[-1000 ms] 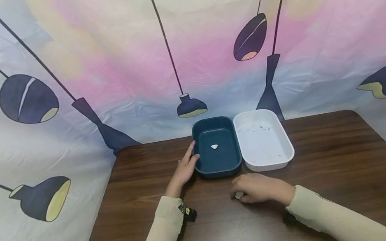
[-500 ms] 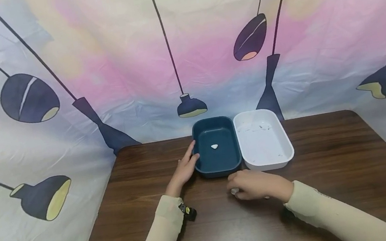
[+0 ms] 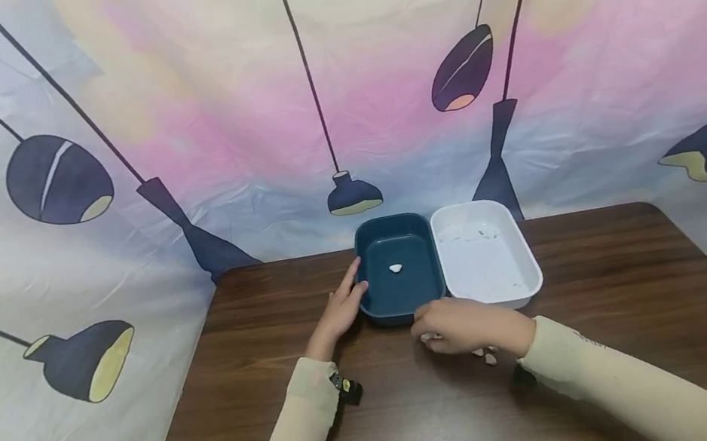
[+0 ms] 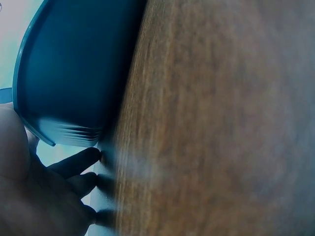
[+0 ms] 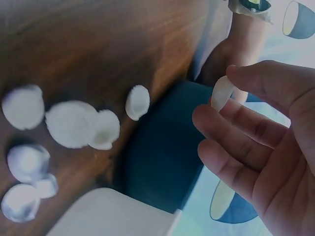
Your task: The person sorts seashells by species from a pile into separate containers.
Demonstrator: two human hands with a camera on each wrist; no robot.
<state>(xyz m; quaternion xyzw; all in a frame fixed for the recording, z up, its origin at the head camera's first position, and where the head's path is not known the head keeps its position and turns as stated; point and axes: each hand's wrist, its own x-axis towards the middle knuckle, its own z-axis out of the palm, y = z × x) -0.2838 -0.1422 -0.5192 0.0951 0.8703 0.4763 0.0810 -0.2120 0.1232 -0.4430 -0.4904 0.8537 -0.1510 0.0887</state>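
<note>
My right hand (image 3: 468, 325) is just in front of the dark teal tray (image 3: 403, 294). In the right wrist view it pinches a small white seashell (image 5: 222, 93) between thumb and fingertips. On the table below, several more white shells (image 5: 73, 124) lie scattered. Most of these are hidden by the hand in the head view, where a few shells (image 3: 490, 359) show under the wrist. One white shell (image 3: 396, 268) sits inside the teal tray. My left hand (image 3: 342, 307) rests against that tray's left side, fingers extended and thumb at the rim.
A white tray (image 3: 490, 261) stands right beside the teal one, with small dark specks inside. Both are at the back of the brown wooden table (image 3: 624, 287). Behind it hangs a cloth (image 3: 228, 117) printed with lamps.
My right hand has moved forward towards the teal tray with a shell in its fingers, uncovering shells on the table under the wrist. The left hand stays at the tray.
</note>
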